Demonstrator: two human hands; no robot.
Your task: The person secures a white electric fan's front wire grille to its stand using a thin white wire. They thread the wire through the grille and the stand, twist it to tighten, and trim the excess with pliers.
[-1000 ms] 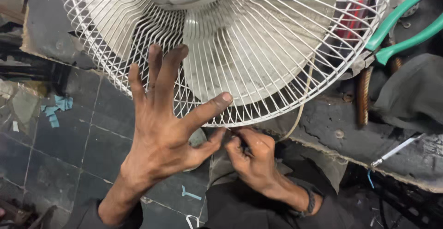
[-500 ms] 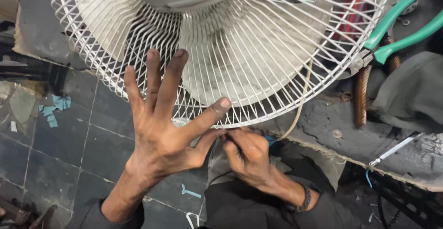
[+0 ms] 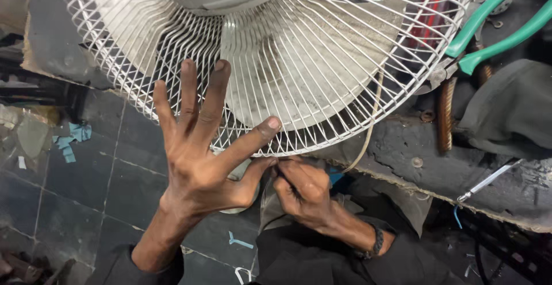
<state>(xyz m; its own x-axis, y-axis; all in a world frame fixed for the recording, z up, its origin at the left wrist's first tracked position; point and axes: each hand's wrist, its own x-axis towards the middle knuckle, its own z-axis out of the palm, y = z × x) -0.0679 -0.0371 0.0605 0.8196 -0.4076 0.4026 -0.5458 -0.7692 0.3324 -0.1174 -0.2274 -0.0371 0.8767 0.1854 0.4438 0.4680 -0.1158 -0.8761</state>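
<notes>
A white wire fan guard [image 3: 345, 89] with pale blades behind it fills the upper part of the view. My left hand [image 3: 201, 153] rests against the guard's lower rim, fingers spread wide, thumb and forefinger pinched at the rim's bottom edge. Just to its right, my right hand [image 3: 302, 190] is curled with its fingertips meeting the left thumb at the same spot on the rim. What is pinched there is too small to make out. A thin pale cord [image 3: 368, 135] hangs from the guard beside my right hand.
Green-handled pliers [image 3: 494, 26] lie at the upper right on a dark, dirty workbench [image 3: 414, 141]. A grey cloth [image 3: 512, 112] and a rusty rod [image 3: 445, 112] lie by them. A screwdriver [image 3: 489, 181] rests near the bench edge. Dark floor tiles [image 3: 86, 176] are at the left.
The view has drifted slightly, so the fan sits a little more to the left. My left fingers have spread wider against the guard. Both hands stay at the rim's bottom edge.
</notes>
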